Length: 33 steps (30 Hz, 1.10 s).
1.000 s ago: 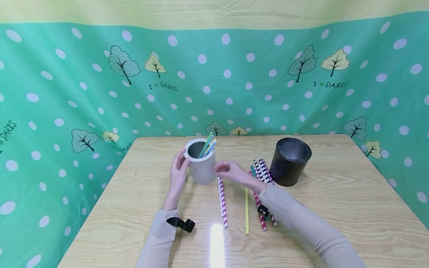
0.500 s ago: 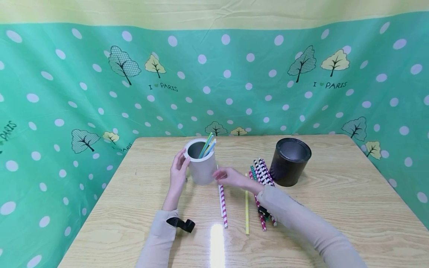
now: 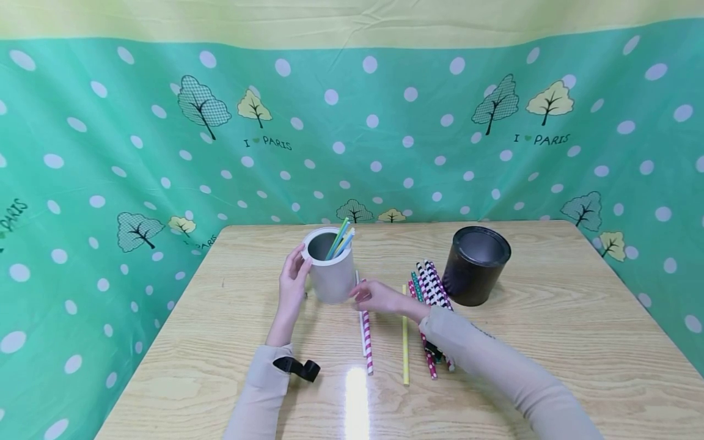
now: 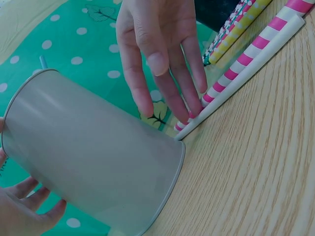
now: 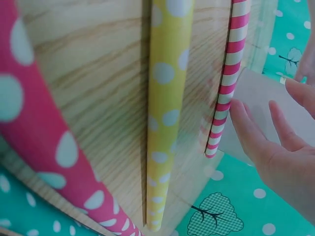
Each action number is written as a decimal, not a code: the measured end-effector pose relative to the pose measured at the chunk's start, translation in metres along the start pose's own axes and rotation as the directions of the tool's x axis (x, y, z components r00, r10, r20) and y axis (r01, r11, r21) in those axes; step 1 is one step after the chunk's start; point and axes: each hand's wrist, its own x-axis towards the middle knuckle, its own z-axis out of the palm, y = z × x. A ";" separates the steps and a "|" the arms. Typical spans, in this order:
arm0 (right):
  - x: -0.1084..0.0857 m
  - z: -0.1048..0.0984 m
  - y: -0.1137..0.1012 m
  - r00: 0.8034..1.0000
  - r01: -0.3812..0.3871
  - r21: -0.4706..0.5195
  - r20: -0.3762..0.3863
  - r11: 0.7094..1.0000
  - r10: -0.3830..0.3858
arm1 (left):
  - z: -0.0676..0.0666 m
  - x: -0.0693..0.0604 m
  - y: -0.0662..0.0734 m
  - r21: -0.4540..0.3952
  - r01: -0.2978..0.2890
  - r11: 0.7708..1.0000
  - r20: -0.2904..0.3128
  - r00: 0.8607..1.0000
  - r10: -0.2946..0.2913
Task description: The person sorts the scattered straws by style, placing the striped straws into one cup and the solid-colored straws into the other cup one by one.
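A pale grey can (image 3: 332, 275) stands upright on the table, several thin straws (image 3: 341, 239) leaning out of its mouth. My left hand (image 3: 291, 278) holds it at the left, near the rim, with fingers and thumb against the side. At the can's lower right, my right hand (image 3: 376, 297) reaches down with fingers fairly straight and nothing gripped. In the left wrist view, its fingertips (image 4: 189, 110) are at the far end of a pink-and-white striped paper straw (image 4: 246, 59); whether they touch it is unclear. A plain white straw (image 4: 256, 69) lies alongside the striped one.
Right of them lies a yellow dotted straw (image 3: 406, 351). Beyond it is a loose pile of patterned straws (image 3: 431, 284), partly under my right forearm. A black can (image 3: 476, 269) stands behind the pile. A green dotted cloth (image 3: 374, 134) hangs behind the table.
My right hand has shifted slightly down and toward me along the can's side, uncovering the far ends of the white and striped straws. My left hand and the can stay put.
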 end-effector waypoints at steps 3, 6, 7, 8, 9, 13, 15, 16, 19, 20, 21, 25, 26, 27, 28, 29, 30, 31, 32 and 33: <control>0.000 0.001 0.000 1.000 0.003 -0.026 0.004 1.000 -0.003 | 0.000 0.000 0.000 0.005 0.003 1.000 -0.004 1.000 -0.003; -0.001 0.002 0.000 1.000 0.013 -0.047 -0.004 0.999 -0.013 | 0.000 0.000 0.001 0.006 0.004 1.000 -0.006 1.000 -0.004; -0.001 0.003 0.000 1.000 0.016 -0.053 -0.009 0.998 -0.016 | 0.000 -0.001 0.001 0.006 0.004 1.000 -0.006 1.000 -0.004; -0.001 0.004 0.000 1.000 0.025 -0.068 -0.016 0.997 -0.026 | 0.000 -0.001 0.001 0.005 0.005 1.000 -0.005 1.000 -0.005; -0.001 0.005 0.001 0.999 0.034 -0.083 -0.025 0.996 -0.037 | 0.000 -0.001 0.001 0.003 0.006 1.000 -0.006 1.000 -0.006; 0.001 0.009 0.004 0.996 0.060 -0.140 -0.064 0.988 -0.069 | -0.001 -0.001 0.000 0.004 0.012 1.000 -0.007 1.000 -0.012; 0.002 0.011 0.005 0.994 0.055 -0.152 -0.081 0.987 -0.068 | -0.001 -0.001 0.000 0.005 0.012 1.000 -0.008 1.000 -0.012; 0.003 0.012 0.006 0.994 0.050 -0.155 -0.088 0.987 -0.064 | -0.001 -0.001 0.000 0.008 0.011 1.000 -0.008 1.000 -0.011; 0.005 0.014 0.007 0.993 0.032 -0.163 -0.109 0.986 -0.050 | -0.001 0.000 0.000 0.010 0.004 1.000 -0.007 1.000 -0.004; 0.005 0.015 0.007 0.992 0.023 -0.166 -0.117 0.986 -0.043 | -0.001 0.000 0.000 0.008 0.002 1.000 -0.007 1.000 -0.002; 0.006 0.015 0.007 0.991 0.017 -0.169 -0.127 0.985 -0.039 | 0.000 0.000 0.000 0.008 0.000 1.000 -0.006 1.000 0.000; 0.008 0.017 0.006 0.987 -0.023 -0.135 -0.161 0.991 0.001 | 0.001 0.000 0.000 -0.002 -0.004 1.000 -0.002 1.000 0.004; 0.008 0.018 0.006 0.986 -0.036 -0.115 -0.166 0.993 0.017 | 0.001 0.000 0.001 -0.001 -0.006 1.000 -0.001 1.000 0.006; 0.008 0.018 0.006 0.985 -0.048 -0.089 -0.171 0.995 0.032 | 0.001 0.000 0.000 -0.002 -0.007 1.000 -0.001 1.000 0.007; 0.008 0.019 0.006 0.983 -0.061 -0.065 -0.176 0.996 0.049 | 0.001 0.000 0.001 -0.005 -0.008 1.000 0.000 1.000 0.008; 0.008 0.019 0.006 0.981 -0.073 -0.045 -0.182 0.996 0.064 | 0.001 0.000 0.000 -0.004 -0.007 1.000 0.000 1.000 0.007; 0.008 0.019 0.006 0.980 -0.081 -0.031 -0.186 0.996 0.074 | 0.001 0.000 0.000 -0.002 -0.008 1.000 0.001 1.000 0.008; 0.009 0.020 0.006 0.978 -0.092 -0.014 -0.190 0.996 0.088 | 0.001 0.000 0.000 0.000 -0.007 1.000 0.002 1.000 0.007; 0.009 0.020 0.007 0.977 -0.098 -0.005 -0.192 0.995 0.096 | 0.001 0.000 0.000 0.001 -0.006 1.000 0.003 1.000 0.006; 0.009 0.021 0.007 0.975 -0.106 0.000 -0.197 0.994 0.104 | 0.001 0.000 0.000 0.002 -0.004 1.000 0.003 1.000 0.004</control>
